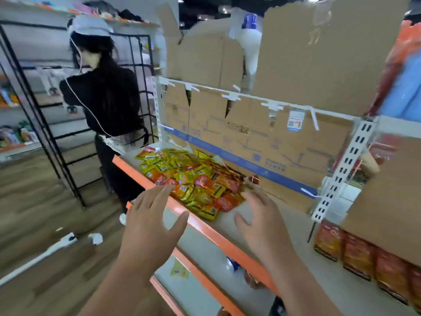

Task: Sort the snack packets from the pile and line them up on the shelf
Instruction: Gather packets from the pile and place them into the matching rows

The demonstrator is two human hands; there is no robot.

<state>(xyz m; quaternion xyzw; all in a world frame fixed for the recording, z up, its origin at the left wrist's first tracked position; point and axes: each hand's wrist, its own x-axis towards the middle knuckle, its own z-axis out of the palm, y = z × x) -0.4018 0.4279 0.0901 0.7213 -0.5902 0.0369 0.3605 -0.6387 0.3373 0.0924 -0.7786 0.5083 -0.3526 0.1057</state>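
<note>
Head view, left to right. Person in black (107, 92) stands at 10 o'clock, back turned, beside a black wire rack (142, 65). Left hand (148, 224) at 7 o'clock of the pile, fingers straight and spread, grasping nothing, hovering over the orange shelf edge (211, 231); fingertips sit just at the pile's near corner. Pile of snack packets (189, 179), yellow and red mixed, lies loose on the shelf at frame centre, unsorted, against the cardboard backing (250, 142) at its 1 o'clock. Right hand (262, 222) at 5 o'clock of the pile, fingers relaxed and slightly bent, holding nothing; fingertips at the pile's right edge, contact cannot tell. White bottle (249, 35) with blue cap up at 12 o'clock behind the cardboard. White slotted upright (341, 169) at 3 o'clock. Row of red packets (355, 252) stands upright side by side at 4 o'clock, same shelf, well apart from the pile.
</note>
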